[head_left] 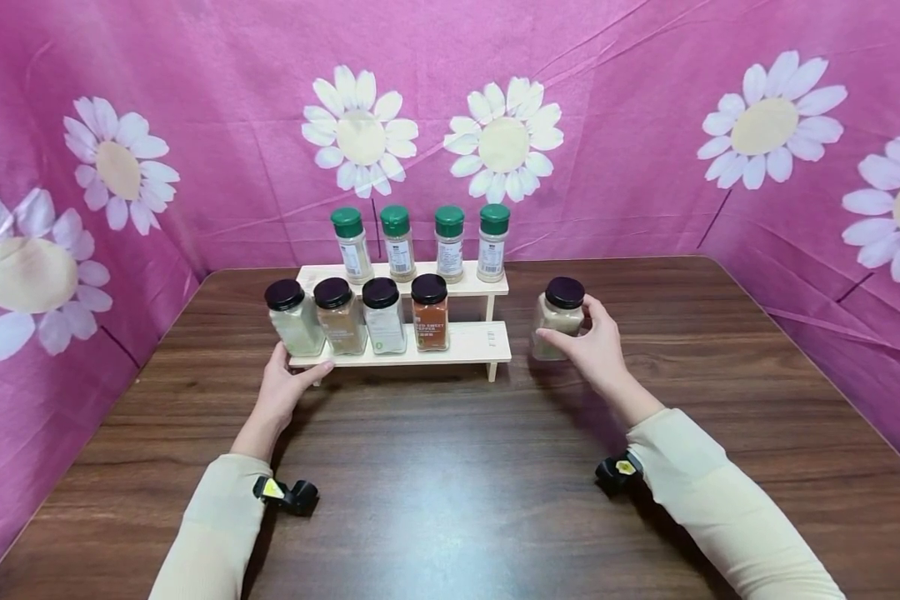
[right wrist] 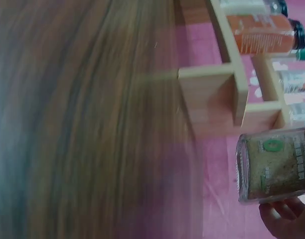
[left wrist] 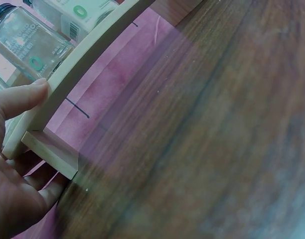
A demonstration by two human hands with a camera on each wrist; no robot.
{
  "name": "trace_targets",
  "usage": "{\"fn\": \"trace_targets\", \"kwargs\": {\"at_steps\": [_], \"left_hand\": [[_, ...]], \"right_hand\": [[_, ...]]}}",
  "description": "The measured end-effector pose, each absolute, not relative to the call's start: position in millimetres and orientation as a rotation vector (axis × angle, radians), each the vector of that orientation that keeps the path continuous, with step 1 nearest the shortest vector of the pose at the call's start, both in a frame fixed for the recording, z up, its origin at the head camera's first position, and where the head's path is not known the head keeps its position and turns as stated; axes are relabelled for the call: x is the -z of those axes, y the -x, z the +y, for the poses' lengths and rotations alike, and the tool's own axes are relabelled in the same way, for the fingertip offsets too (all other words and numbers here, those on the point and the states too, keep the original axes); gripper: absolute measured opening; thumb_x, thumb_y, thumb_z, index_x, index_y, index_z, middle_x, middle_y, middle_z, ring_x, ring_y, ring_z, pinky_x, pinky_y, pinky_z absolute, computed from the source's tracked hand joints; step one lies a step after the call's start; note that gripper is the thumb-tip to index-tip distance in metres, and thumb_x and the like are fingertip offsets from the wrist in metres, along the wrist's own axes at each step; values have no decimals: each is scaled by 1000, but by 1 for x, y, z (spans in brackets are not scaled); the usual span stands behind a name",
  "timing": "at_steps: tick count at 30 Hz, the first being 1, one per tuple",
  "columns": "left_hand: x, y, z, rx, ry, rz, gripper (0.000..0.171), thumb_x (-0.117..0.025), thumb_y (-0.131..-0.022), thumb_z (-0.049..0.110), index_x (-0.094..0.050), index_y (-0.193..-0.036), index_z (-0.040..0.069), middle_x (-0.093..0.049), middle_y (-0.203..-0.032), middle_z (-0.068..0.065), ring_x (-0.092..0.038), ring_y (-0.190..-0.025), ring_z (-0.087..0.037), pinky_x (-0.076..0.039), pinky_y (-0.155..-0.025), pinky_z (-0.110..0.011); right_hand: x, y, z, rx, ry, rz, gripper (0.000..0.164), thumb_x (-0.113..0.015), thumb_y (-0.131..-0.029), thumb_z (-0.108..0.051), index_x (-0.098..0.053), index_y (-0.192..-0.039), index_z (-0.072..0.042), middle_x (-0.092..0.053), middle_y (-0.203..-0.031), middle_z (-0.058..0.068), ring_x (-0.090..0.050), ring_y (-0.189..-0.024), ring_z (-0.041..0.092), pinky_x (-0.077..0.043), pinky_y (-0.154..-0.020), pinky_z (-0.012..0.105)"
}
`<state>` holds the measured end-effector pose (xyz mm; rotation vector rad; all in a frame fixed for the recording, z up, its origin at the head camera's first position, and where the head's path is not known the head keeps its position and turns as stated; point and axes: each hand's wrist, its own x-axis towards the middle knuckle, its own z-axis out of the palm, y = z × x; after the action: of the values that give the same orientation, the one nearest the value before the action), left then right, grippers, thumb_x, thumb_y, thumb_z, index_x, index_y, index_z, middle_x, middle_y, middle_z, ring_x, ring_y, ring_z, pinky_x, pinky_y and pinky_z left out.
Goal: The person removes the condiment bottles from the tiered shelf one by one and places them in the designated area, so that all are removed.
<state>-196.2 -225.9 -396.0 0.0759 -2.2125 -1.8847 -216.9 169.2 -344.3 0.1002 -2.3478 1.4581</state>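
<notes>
My right hand [head_left: 598, 346] grips a square glass spice jar [head_left: 558, 321] with a black lid and pale brown powder, just right of a two-step wooden rack [head_left: 468, 343]. In the right wrist view the jar [right wrist: 274, 164] shows a green round mark, with fingers curled beneath it. My left hand [head_left: 281, 392] holds the left end of the rack's lower step, thumb on the front edge [left wrist: 68, 84] and fingers underneath. Beside that hand stands a black-lidded jar of pale green powder [head_left: 297, 329]. Further right are a brown jar [head_left: 342, 325], a white jar [head_left: 384, 325] and a red-orange jar [head_left: 430, 321].
Several green-capped shakers [head_left: 450, 250] stand along the upper step. The lower step has a bare stretch [head_left: 487, 342] at its right end. The rack is on a dark wooden table [head_left: 435, 475], with a pink daisy-print cloth [head_left: 607, 150] behind and at the sides.
</notes>
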Motion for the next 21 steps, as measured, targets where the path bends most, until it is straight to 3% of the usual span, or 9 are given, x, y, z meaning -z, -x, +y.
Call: {"fn": "trace_targets", "kwargs": {"at_steps": [8,21], "left_hand": [[394,195,-226,1889,-69,-2210,52,-67,-72,3,-38,-115,3,-48,-102,1,-46,-78,-7,-39,-60,-17],[393,195,-226,1883,-87,-2230,57,-67,-73,4,-34,-120,1,-46,-108,-6,-46,-81,-7,-40,-62,-17]], "right_hand": [[349,230,185,-1420,-119,-2370,57,-75,-65,-12,-47,-112,2,-51,-94,10,-46,-77,13,-38,-65,20],[353,264,179,-1469,-65,-2385,57,-75,-65,-13,-48,-113,1,-51,-99,12,-45,-86,17,-36,-74,26]]}}
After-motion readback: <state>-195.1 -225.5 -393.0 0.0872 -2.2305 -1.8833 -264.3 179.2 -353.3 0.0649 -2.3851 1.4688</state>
